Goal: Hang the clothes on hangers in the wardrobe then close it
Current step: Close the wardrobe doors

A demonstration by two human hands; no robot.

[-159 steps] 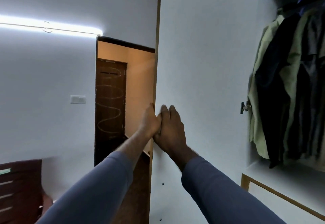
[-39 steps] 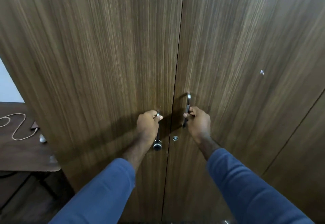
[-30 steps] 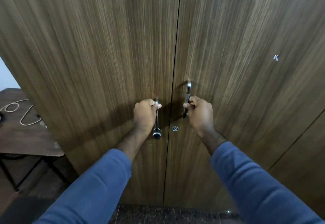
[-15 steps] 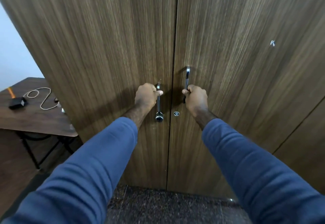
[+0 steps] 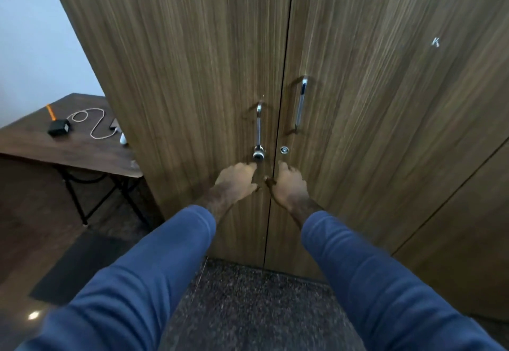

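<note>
The brown wooden wardrobe [image 5: 192,61] fills the view with both doors closed and only a thin seam between them. Each door bears a vertical metal handle: the left handle [image 5: 259,127] and the right handle [image 5: 300,105]. My left hand [image 5: 238,181] hangs just below the left handle, fingers loosely curled, holding nothing. Beside it, below the small round lock [image 5: 283,150], my right hand [image 5: 289,185] is likewise loose and holds nothing. The hung clothes are hidden behind the doors.
A dark wooden table [image 5: 33,141] stands at the left with a black adapter [image 5: 58,127], a white cable [image 5: 95,127] and an orange pencil [image 5: 50,111]. A speckled grey mat [image 5: 248,309] lies at the wardrobe's foot, a dark mat [image 5: 80,265] to its left.
Both hands have let go of the door handles and dropped below them. Earlier the wardrobe stood open and both hands were at the door's edge; the doors are now closed.
</note>
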